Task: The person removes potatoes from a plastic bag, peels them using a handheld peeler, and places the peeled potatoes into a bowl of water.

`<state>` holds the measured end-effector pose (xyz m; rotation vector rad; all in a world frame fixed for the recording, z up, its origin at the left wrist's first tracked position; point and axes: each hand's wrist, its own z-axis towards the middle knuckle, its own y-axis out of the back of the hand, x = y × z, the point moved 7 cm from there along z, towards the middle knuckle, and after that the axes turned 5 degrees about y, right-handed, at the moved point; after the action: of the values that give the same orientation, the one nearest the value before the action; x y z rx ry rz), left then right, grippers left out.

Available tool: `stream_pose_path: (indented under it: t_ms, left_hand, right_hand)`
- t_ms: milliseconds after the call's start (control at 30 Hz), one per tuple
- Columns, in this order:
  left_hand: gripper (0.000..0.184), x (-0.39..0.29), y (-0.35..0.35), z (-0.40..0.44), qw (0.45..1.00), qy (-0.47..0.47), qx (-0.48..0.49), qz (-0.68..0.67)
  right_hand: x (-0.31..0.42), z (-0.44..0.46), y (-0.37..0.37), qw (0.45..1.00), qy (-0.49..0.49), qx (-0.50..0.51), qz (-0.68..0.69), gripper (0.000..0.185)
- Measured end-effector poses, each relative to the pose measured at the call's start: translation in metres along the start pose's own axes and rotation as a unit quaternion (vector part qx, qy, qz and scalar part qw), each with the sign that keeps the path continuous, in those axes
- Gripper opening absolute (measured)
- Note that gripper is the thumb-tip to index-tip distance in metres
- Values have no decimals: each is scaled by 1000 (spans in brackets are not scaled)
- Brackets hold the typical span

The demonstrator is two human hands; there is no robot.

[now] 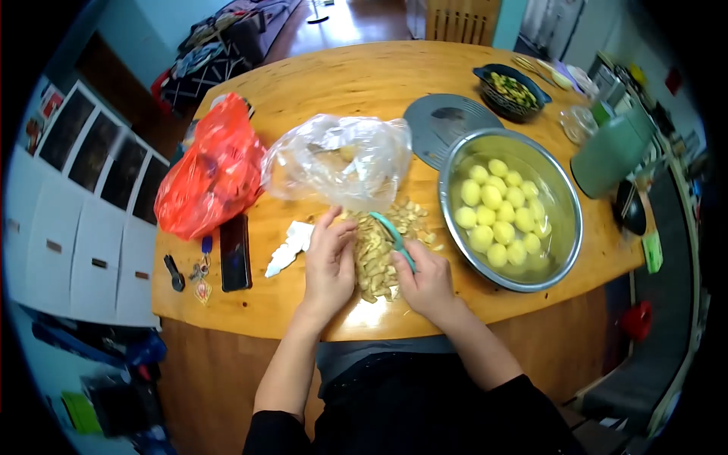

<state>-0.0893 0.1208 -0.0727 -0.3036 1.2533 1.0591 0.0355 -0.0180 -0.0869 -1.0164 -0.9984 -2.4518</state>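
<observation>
A teal-handled peeler (396, 236) is gripped in my right hand (426, 279), its head pointing up and left over a heap of peelings (373, 265). My left hand (331, 262) is curled at the left side of that heap, facing the peeler; what its fingers hold, if anything, is hidden. To the right stands a large metal bowl (570, 254), with several peeled yellow potatoes (502, 216) in water. A clear plastic bag (303, 163) with some brownish things inside lies just beyond my hands.
A red plastic bag (212, 178), a phone (235, 254), keys (203, 267) and a crumpled white tissue (290, 249) lie on the left. Behind the bowl are a grey round mat (436, 121) and a dark dish of food (485, 92). A green jug (610, 155) stands at the right.
</observation>
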Motion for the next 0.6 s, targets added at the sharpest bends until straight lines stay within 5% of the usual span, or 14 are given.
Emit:
stream_pose_path:
  t_ms: [100,200,233,333,567,600]
  left_hand:
    - [31,-15,8,1,998,-36,6,49]
    - [26,-20,20,4,995,-51,-51,64]
    - [21,-6,34,19,999,9,-36,26]
    - [18,12,48,66,999,3,-26,40]
    - [27,74,9,179,935,-138,81,315]
    - [28,82,7,189,916,-95,112,374]
  right_hand:
    - [13,6,1,999,13,27,-29,14]
    - [40,10,17,991,128,-12,-45,11]
    - [31,14,-1,985,97,94,-106,8]
    - [33,16,7,989,123,34,-70,8]
    - [19,25,1,989,138,-8,-46,9]
    - [17,24,2,991,126,-20,-37,9]
